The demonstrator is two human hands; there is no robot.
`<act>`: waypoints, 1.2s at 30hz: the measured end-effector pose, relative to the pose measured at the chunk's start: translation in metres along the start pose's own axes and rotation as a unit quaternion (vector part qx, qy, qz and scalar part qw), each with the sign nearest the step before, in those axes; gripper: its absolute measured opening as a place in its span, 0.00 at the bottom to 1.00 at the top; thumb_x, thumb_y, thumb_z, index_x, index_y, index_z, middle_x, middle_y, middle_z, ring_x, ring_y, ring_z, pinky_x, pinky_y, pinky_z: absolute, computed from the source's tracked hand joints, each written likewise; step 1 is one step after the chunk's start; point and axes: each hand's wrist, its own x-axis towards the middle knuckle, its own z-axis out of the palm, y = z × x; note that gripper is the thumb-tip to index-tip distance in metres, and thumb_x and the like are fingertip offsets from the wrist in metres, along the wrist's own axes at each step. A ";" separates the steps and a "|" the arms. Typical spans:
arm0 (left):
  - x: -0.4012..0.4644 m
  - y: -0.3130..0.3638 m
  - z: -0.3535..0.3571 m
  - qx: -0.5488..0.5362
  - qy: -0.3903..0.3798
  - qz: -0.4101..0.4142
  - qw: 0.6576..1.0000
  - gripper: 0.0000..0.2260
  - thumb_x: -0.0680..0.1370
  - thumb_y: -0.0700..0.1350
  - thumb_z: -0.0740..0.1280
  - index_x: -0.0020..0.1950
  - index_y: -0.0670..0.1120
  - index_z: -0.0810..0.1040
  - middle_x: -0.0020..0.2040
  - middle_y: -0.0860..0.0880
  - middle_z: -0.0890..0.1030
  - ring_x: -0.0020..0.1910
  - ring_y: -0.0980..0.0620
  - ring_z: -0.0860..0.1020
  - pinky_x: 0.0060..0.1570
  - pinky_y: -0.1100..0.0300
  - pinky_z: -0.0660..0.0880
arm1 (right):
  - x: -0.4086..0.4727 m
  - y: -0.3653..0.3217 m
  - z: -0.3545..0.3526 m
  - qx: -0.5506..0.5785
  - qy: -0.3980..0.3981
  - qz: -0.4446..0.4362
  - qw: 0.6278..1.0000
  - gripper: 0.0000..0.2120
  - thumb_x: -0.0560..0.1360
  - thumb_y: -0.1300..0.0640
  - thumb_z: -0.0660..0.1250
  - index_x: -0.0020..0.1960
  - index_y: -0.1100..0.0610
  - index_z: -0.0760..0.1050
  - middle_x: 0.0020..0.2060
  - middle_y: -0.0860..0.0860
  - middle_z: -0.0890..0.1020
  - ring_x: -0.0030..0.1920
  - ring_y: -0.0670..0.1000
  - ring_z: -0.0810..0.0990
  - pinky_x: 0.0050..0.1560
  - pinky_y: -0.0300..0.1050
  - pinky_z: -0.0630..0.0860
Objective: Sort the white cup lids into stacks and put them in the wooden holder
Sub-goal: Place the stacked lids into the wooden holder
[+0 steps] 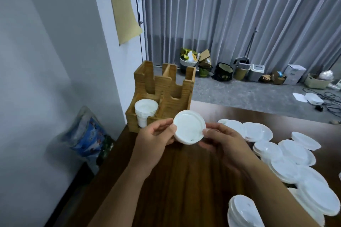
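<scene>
I hold a short stack of white cup lids (189,127) between both hands, above the dark wooden table (177,180). My left hand (154,141) grips its left rim; my right hand (224,143) grips its right rim with the thumb on top. The wooden holder (171,90) stands just behind, at the table's far left corner. A stack of white lids (145,113) fills its front left slot; the front right slot looks empty. Several loose lids (287,155) lie scattered on the table to the right, and another stack (243,212) sits at the near edge.
A grey wall runs along the left, with a blue patterned plastic bag (86,134) on the floor beside the table. Beyond the table lies grey floor with bins, boxes and baskets (239,72) along a curtain.
</scene>
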 end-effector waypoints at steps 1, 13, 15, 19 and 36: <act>0.004 0.002 -0.010 -0.017 0.019 -0.005 1.000 0.05 0.79 0.53 0.77 0.55 0.61 0.86 0.52 0.66 0.87 0.54 0.62 0.86 0.48 0.62 0.85 | 0.005 -0.001 0.013 -0.003 -0.008 0.005 1.000 0.07 0.77 0.60 0.76 0.54 0.59 0.89 0.56 0.62 0.88 0.52 0.56 0.90 0.49 0.47 0.87; 0.112 0.059 -0.089 -0.044 0.082 0.010 0.996 0.07 0.81 0.44 0.76 0.58 0.50 0.88 0.56 0.52 0.89 0.57 0.50 0.87 0.54 0.54 0.86 | 0.103 -0.033 0.129 -0.051 0.014 0.004 0.999 0.07 0.80 0.61 0.76 0.57 0.59 0.87 0.52 0.55 0.90 0.54 0.54 0.90 0.48 0.45 0.87; 0.127 0.059 -0.094 -0.006 0.073 0.014 0.997 0.08 0.81 0.42 0.76 0.59 0.49 0.87 0.59 0.50 0.88 0.58 0.50 0.86 0.56 0.52 0.86 | 0.117 -0.030 0.134 -0.048 0.028 0.004 0.998 0.07 0.80 0.62 0.76 0.57 0.60 0.87 0.51 0.55 0.90 0.52 0.54 0.91 0.46 0.45 0.87; 0.145 0.047 -0.104 0.021 0.067 0.007 0.997 0.10 0.81 0.42 0.76 0.62 0.47 0.87 0.57 0.52 0.87 0.55 0.52 0.87 0.53 0.56 0.86 | 0.135 -0.018 0.134 -0.046 0.030 0.025 0.998 0.07 0.80 0.64 0.76 0.57 0.62 0.86 0.50 0.57 0.91 0.50 0.54 0.91 0.47 0.46 0.88; 0.163 -0.001 -0.116 0.178 0.096 -0.026 0.979 0.06 0.80 0.49 0.77 0.55 0.49 0.89 0.36 0.55 0.87 0.34 0.56 0.84 0.35 0.66 0.79 | 0.164 0.005 0.133 -0.269 0.063 0.004 0.961 0.04 0.79 0.58 0.77 0.48 0.58 0.88 0.39 0.54 0.90 0.44 0.56 0.90 0.53 0.55 0.88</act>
